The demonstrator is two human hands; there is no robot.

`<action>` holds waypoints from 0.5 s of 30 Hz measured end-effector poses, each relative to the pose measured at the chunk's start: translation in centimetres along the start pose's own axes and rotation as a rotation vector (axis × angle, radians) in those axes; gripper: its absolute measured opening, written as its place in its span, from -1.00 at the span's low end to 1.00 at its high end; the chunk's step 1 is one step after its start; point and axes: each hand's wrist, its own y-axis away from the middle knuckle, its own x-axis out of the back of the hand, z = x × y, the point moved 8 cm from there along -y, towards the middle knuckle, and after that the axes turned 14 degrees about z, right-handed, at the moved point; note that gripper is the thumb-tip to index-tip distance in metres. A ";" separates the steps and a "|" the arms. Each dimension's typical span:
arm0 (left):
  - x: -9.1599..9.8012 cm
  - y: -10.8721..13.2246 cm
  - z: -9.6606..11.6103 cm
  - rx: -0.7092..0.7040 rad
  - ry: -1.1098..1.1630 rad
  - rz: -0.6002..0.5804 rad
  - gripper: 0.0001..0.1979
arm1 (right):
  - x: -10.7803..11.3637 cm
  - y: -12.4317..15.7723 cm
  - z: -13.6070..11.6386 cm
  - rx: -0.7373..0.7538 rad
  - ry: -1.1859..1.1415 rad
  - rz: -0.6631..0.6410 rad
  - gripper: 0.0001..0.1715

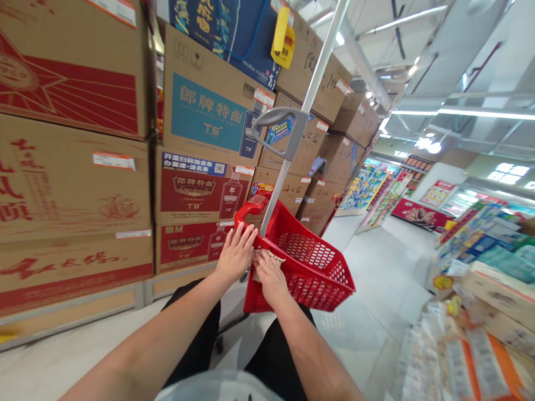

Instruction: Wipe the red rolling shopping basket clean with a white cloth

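A red plastic shopping cart (301,278) with perforated basket walls stands tilted in front of my knees. My left hand (237,250) grips its near upper edge, fingers curved over the rim just below the red handle (253,207). To the right of it, my right hand (270,275) presses a pale, crumpled cloth (279,259) against the cart's near red panel. Most of the cloth is hidden under that hand. From the cart rises a light metal pole (281,184) with a grey loop grip (288,133) attached.
Stacked cardboard cartons (204,189) form a wall on the left, with a blue bag (234,33) and a yellow price tag (283,42) above. Packaged goods (472,356) are piled at the right. A pale tiled floor (376,262) runs between them toward distant shelves (363,189).
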 end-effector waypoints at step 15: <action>-0.4 0.3 -0.6 -0.021 -0.050 0.059 -0.44 | 0.6 -0.6 0.6 0.060 0.058 0.182 -0.57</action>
